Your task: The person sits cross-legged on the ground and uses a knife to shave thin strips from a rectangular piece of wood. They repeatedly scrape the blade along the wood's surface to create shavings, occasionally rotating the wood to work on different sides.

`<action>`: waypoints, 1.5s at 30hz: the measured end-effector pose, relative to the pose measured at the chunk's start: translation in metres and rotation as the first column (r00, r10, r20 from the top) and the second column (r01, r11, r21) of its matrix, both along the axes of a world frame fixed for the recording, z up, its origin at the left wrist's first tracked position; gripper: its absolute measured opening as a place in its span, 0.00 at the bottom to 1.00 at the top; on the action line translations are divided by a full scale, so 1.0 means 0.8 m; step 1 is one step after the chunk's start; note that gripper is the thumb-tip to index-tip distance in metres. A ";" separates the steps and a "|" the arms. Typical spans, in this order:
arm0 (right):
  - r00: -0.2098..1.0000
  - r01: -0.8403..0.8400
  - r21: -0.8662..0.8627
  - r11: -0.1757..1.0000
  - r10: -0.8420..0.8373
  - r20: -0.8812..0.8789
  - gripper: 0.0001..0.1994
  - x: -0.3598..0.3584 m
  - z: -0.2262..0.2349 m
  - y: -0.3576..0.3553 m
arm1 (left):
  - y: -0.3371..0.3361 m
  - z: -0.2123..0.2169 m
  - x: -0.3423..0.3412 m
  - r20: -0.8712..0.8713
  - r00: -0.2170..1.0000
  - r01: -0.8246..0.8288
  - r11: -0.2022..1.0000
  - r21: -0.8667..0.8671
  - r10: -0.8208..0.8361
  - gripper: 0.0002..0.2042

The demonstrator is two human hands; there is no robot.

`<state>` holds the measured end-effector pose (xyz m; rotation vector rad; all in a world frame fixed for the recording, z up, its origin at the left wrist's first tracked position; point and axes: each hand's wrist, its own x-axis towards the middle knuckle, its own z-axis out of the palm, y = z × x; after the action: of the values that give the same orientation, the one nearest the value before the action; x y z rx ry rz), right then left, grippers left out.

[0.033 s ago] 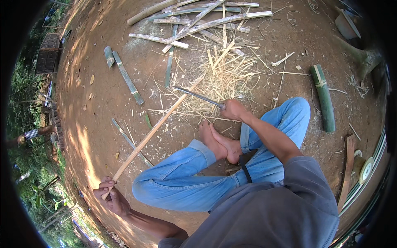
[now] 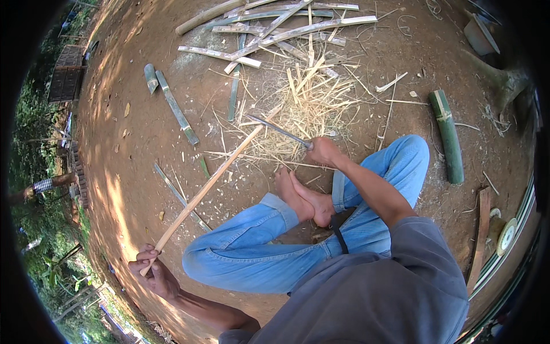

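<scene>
My left hand point(image 2: 150, 270) grips the near end of a long, pale bamboo strip point(image 2: 209, 186) that runs diagonally up and to the right above the dirt ground. My right hand point(image 2: 324, 151) holds a knife point(image 2: 279, 130) by its handle. The blade points left and meets the far end of the strip. I sit cross-legged in blue jeans, with my bare feet point(image 2: 303, 198) just below the right hand. A heap of thin bamboo shavings point(image 2: 312, 94) lies beyond the knife.
Split bamboo slats point(image 2: 275, 26) are piled at the top. Green bamboo pieces point(image 2: 177, 109) lie at upper left, and a thick green bamboo section point(image 2: 447, 136) at right. A wooden stick point(image 2: 480, 235) and a round roll point(image 2: 506, 235) lie at lower right. Vegetation borders the left.
</scene>
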<state>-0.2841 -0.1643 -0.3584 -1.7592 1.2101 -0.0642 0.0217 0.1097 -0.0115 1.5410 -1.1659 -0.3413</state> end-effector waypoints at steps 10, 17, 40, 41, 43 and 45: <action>0.984 0.090 0.029 0.996 -0.085 -0.154 0.16 0.001 -0.052 -0.018 | 0.009 -0.004 0.023 -0.018 1.000 0.015 1.000 0.002 -0.015 0.11; 0.988 0.124 0.080 0.989 -0.116 -0.097 0.18 -0.014 -0.031 -0.010 | 0.004 -0.013 0.020 -0.002 0.998 -0.070 0.997 -0.010 0.070 0.11; 0.993 0.069 -0.056 0.996 -0.063 0.096 0.16 0.034 -0.010 0.045 | -0.007 -0.027 0.006 0.066 0.889 -0.455 0.890 0.001 0.454 0.16; 0.986 0.162 -0.031 0.986 -0.161 0.053 0.16 0.035 -0.030 0.037 | -0.013 -0.029 0.008 0.052 0.902 -0.429 0.903 -0.002 0.428 0.16; 0.972 0.237 0.057 0.970 -0.237 -0.009 0.16 0.032 -0.038 0.013 | -0.010 -0.027 0.009 0.037 0.914 -0.404 0.915 -0.008 0.404 0.15; 0.980 0.196 0.046 0.979 -0.194 -0.048 0.15 0.029 -0.039 0.006 | -0.011 -0.028 0.009 0.052 0.908 -0.414 0.910 -0.025 0.415 0.15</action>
<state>-0.2606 -0.1596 -0.3900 -1.6011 1.4022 -0.1103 0.0286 0.1008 -0.0338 1.7472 -0.8479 -0.0035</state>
